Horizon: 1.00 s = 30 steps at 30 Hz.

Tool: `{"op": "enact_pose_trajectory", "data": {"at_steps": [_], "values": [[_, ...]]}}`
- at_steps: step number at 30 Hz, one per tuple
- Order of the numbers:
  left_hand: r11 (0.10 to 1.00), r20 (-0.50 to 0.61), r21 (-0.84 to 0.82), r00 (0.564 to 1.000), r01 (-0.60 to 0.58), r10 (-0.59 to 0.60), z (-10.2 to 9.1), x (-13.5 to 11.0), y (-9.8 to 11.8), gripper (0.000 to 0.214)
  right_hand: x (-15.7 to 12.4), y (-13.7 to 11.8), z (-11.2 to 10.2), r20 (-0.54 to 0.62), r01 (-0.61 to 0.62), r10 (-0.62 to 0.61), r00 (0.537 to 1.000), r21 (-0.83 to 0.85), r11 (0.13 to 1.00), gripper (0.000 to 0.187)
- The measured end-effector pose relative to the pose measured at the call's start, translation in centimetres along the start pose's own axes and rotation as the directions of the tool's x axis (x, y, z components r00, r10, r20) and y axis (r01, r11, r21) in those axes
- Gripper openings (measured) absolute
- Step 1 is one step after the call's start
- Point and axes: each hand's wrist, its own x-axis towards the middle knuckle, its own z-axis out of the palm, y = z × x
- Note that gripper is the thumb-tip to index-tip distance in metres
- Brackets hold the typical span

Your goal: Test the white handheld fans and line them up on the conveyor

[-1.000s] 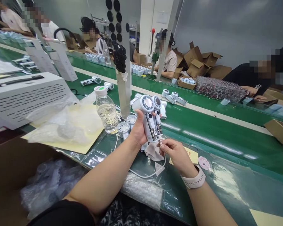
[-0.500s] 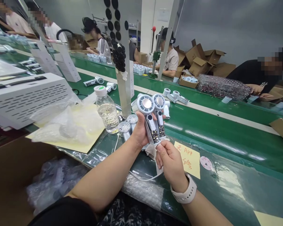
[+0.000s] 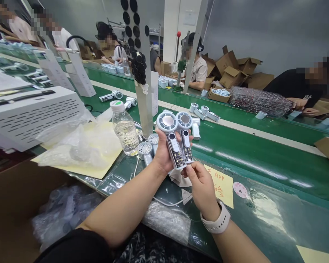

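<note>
Head view: both hands raised over the bench (image 3: 252, 226), between its near and far edges.
Bubble wrap (image 3: 167, 221): along the near edge, below the work. Don't let a forearm drag it.
White cable (image 3: 168, 205): loops over the bench toward the near edge, then up to the right grip. Leave slack so nothing tugs at the handles.
Right grip (image 3: 204, 190): thumb and forefinger pinched at the lower ends of the handles, seemingly on the cable's end; fingers hide the contact. Best kept in line with the handle, no twist, no side load.
Left grip (image 3: 163, 151): closed round both fans at once, thumb on the left one's side, fingers behind. Squeeze the shells only.
Left fan (image 3: 174, 143) + right fan (image 3: 186, 138): held above the bench, side by side, heads up, tilted.
Circuit boards (image 3: 178, 159): bare, facing the wearer. Skin and cable off them.
Yellow note (image 3: 226, 186): flat on the bench, toward the far edge, right of the hands.
Spare fans (image 3: 145, 149): on the bench, behind the left wrist; mind the knuckles.
Bottle (image 3: 125, 133): upright on the bench, left of those. Knock risk.
Conveyor (image 3: 263, 146): past the far edge, more fans (image 3: 213, 116) lying on it.
Co-worker (image 3: 199, 69): seated beyond.
</note>
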Motion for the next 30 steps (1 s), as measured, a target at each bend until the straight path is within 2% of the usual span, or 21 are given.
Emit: {"op": "enact_pose_trajectory", "data": {"at_steps": [8, 13, 16, 20, 22, 25, 26, 28, 30], "values": [[0.991, 0.079, 0.114, 0.995, -0.071, 0.062, 0.1, -0.4, -0.4, 0.071, 0.1, 0.2, 0.4, 0.022, -0.206, 0.207, 0.978, 0.263, 0.943, 0.055], [0.987, 0.077, 0.144, 0.995, -0.070, 0.059, -0.1, -0.5, -0.8, 0.073, 0.2, 0.9, 0.6, 0.026, -0.205, 0.206, 0.978, 0.285, 0.936, 0.050], [0.988, 0.063, 0.139, 0.996, -0.065, 0.057, 0.0, -0.5, -0.8, 0.072, 0.4, 0.8, 0.2, 0.012, -0.141, 0.141, 0.990, 0.149, 0.979, 0.038], [0.992, -0.042, 0.075, 0.994, -0.101, 0.105, -0.3, 0.1, -0.3, 0.067, 0.5, 0.3, -1.0, -0.016, 0.105, -0.108, 0.994, -0.097, 0.990, 0.030], [0.988, -0.115, 0.078, 0.983, -0.137, 0.145, -0.6, 0.4, -0.1, 0.066, 0.8, 0.7, -1.7, 0.013, 0.177, -0.182, 0.983, -0.303, 0.936, 0.027], [0.989, -0.160, 0.092, 0.979, -0.114, 0.128, -0.9, 0.7, -0.1, 0.068, 1.4, 2.5, -2.1, 0.023, 0.155, -0.185, 0.982, -0.653, 0.741, 0.016], [0.993, -0.151, 0.092, 0.984, -0.078, 0.091, -1.0, 0.7, -0.2, 0.068, 1.6, 3.1, -2.0, 0.034, 0.163, -0.200, 0.979, -0.716, 0.679, 0.023], [0.995, -0.114, 0.098, 0.993, -0.001, 0.012, -1.0, 0.5, -0.4, 0.068, 1.9, 4.4, -1.4, 0.109, 0.237, -0.236, 0.966, -0.740, 0.630, 0.036], [0.991, -0.081, 0.120, 0.996, 0.058, -0.048, -1.0, 0.4, -0.8, 0.069, 2.1, 5.1, -0.9, 0.211, 0.320, -0.243, 0.947, -0.685, 0.654, 0.033]]}}
